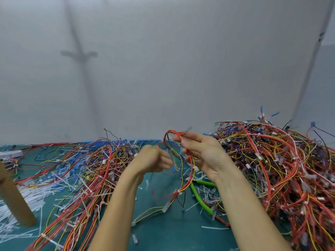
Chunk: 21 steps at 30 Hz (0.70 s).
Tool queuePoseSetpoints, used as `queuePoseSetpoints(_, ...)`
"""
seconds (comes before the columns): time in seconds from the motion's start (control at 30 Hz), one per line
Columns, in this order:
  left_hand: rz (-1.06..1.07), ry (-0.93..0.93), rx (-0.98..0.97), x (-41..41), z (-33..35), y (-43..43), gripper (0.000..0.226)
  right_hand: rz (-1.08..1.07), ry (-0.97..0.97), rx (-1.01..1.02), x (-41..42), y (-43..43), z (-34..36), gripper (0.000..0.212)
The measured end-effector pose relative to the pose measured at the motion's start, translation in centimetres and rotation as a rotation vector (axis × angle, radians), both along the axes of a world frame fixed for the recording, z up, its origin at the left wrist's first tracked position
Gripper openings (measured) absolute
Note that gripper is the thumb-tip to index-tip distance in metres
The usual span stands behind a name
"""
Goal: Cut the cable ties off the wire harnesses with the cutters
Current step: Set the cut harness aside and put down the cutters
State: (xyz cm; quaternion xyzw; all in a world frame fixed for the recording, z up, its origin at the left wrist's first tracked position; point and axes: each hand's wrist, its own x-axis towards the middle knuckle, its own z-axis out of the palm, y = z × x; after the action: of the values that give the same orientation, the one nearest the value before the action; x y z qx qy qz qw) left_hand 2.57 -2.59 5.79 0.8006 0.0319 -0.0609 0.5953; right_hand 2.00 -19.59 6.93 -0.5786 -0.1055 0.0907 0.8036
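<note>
Fingers of the right hand pinch the top loop of a wire harness of red, yellow and black strands, lifted above the teal mat, with a white cable tie low on it. The left hand, blurred, curls beside it; whether it grips anything is unclear. Green-handled cutters lie on the mat under the right wrist.
</note>
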Motion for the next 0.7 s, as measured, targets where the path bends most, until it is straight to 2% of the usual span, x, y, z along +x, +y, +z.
queuePoseSetpoints(0.07,0.219,0.026,-0.351,0.6,-0.4,0.8,0.027,0.051,-0.098,-0.065,-0.3,0.2,0.2,0.024)
queuePoseSetpoints(0.13,0.176,0.102,-0.617,0.8,-0.5,1.5,0.049,0.110,-0.193,-0.142,-0.6,0.2,0.4,0.027)
queuePoseSetpoints(0.2,0.080,0.140,-0.826,0.9,-0.4,1.6,0.060,0.173,-0.274,-0.226,-1.0,0.3,0.6,0.029)
queuePoseSetpoints(0.27,0.070,0.099,-0.984,1.0,0.0,1.4,0.058,0.237,-0.317,-0.312,-1.3,0.5,0.7,0.031)
queuePoseSetpoints(0.33,0.121,0.025,-1.066,1.0,0.5,1.3,0.041,0.272,-0.332,-0.417,-1.4,0.6,0.5,0.029)
queuePoseSetpoints(0.4,0.177,-0.069,-1.051,0.9,0.9,1.7,0.019,0.282,-0.339,-0.545,-1.4,0.5,0.5,0.027)
queuePoseSetpoints(0.43,0.197,-0.110,-0.982,0.7,1.0,2.1,0.015,0.272,-0.334,-0.606,-1.4,0.4,0.4,0.028)
queuePoseSetpoints(0.57,0.197,-0.233,-0.713,0.1,1.1,2.7,0.022,0.057,-0.313,-0.828,-0.6,-0.1,0.1,0.030)
queuePoseSetpoints(0.63,0.179,-0.292,-0.618,0.0,1.0,2.2,0.024,-0.080,-0.280,-0.776,-0.4,0.0,0.2,0.029)
queuePoseSetpoints(0.7,0.117,-0.371,-0.548,-0.2,0.8,1.6,0.023,-0.190,-0.253,-0.579,-0.5,0.2,0.6,0.026)
